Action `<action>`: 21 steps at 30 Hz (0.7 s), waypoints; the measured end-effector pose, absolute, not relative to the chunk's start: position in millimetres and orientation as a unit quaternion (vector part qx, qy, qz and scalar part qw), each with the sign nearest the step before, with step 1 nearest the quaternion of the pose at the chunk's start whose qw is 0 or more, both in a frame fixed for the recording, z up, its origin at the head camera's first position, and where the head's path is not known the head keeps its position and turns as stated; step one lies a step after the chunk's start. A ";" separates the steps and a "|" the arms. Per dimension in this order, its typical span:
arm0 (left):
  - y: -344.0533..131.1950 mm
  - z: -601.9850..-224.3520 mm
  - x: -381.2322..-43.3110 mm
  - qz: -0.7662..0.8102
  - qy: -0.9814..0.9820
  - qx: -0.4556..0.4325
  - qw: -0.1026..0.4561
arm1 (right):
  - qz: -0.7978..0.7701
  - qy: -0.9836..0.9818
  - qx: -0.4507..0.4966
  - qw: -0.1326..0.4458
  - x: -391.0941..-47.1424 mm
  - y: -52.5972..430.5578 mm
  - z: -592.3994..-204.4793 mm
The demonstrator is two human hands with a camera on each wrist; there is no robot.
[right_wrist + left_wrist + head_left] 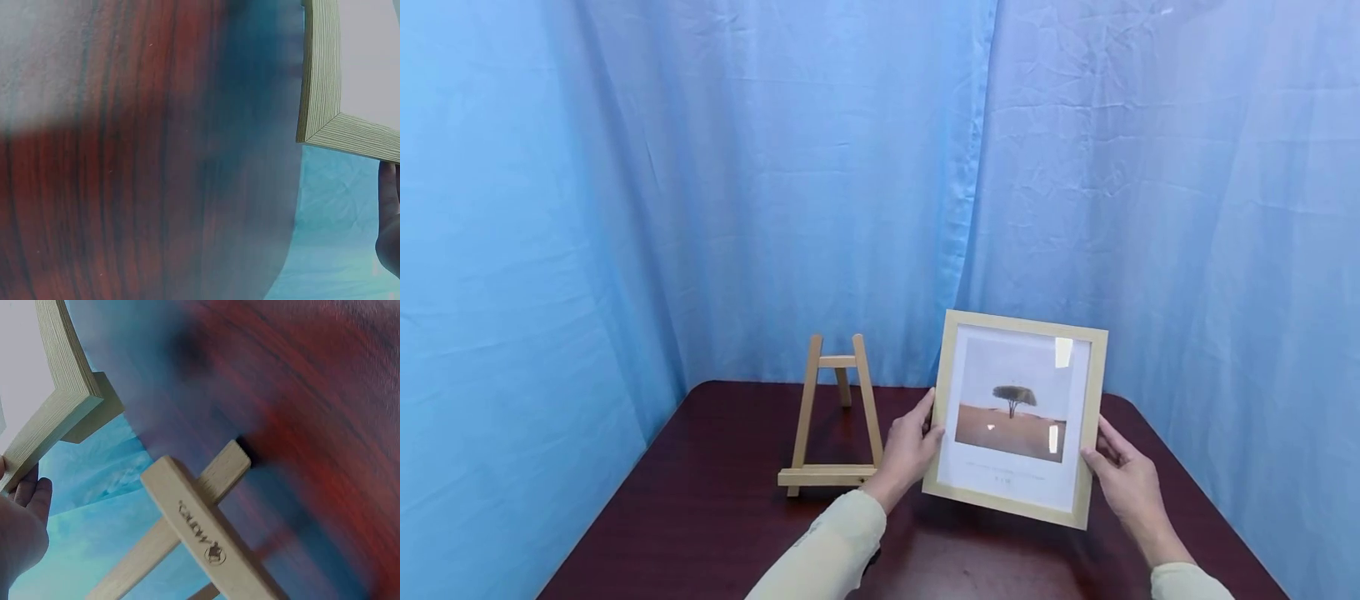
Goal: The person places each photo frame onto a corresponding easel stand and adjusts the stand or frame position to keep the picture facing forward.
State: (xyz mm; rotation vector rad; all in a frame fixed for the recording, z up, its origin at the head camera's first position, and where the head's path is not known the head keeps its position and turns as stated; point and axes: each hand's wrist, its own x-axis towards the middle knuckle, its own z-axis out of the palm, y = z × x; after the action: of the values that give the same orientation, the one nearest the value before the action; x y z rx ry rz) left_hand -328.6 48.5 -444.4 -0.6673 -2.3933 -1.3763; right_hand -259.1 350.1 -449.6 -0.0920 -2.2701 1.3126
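Observation:
Both hands hold a picture frame (1013,498) with a pale wood border, raised above the table and tilted a little. Inside it is a print of a tree (1013,397) on reddish ground, with bright reflections on its glazing. My left hand (908,446) grips the left edge, thumb in front and fingers going behind. On the opposite edge, my right hand (1129,482) grips in the same way. To the left stands a small wooden easel (829,476), upright with nothing on its ledge. In the left wrist view, dark lettering marks the easel's ledge (199,534).
A dark reddish-brown glossy table (700,517) lies beneath everything, its far corners rounded. Blue curtains (820,167) hang behind it and along both sides. The left forearm's pale sleeve (831,546) passes in front of the table near the easel's right foot.

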 end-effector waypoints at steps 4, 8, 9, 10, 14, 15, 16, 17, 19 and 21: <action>41.6 -438.3 -326.5 -0.498 -0.817 -0.245 0.157 | 0.501 -0.823 -0.019 0.267 -260.6 346.0 -443.7; 35.2 -432.9 -324.2 -0.522 -0.804 -0.243 0.151 | 0.508 -0.815 0.001 0.281 -262.6 340.7 -435.5; 33.3 -431.3 -323.9 -0.527 -0.801 -0.243 0.150 | 0.506 -0.814 0.004 0.285 -263.2 339.2 -433.3; 31.6 -429.8 -324.1 -0.531 -0.799 -0.242 0.148 | 0.503 -0.815 0.006 0.288 -263.6 337.6 -431.1; 23.4 -423.1 -325.4 -0.541 -0.791 -0.250 0.138 | 0.487 -0.822 0.019 0.296 -264.9 330.9 -423.3; 21.5 -421.7 -325.9 -0.541 -0.789 -0.255 0.141 | 0.485 -0.822 0.021 0.298 -265.1 329.1 -421.6; 19.7 -420.3 -326.5 -0.541 -0.788 -0.257 0.141 | 0.483 -0.822 0.023 0.300 -265.2 327.3 -419.9; 18.0 -418.6 -326.8 -0.542 -0.786 -0.260 0.143 | 0.481 -0.822 0.027 0.304 -265.4 325.5 -418.3; 14.7 -415.6 -327.2 -0.538 -0.786 -0.264 0.154 | 0.482 -0.818 0.031 0.312 -265.9 321.7 -414.9; 11.4 -413.1 -327.6 -0.532 -0.787 -0.264 0.170 | 0.483 -0.816 0.033 0.317 -266.6 317.7 -411.2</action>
State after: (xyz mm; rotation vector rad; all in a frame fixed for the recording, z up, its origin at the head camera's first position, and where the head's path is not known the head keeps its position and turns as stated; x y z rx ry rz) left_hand -327.6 11.4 -413.1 -0.7490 -2.2355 -1.5120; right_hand -266.6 317.7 -411.2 0.0865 -2.1477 1.2703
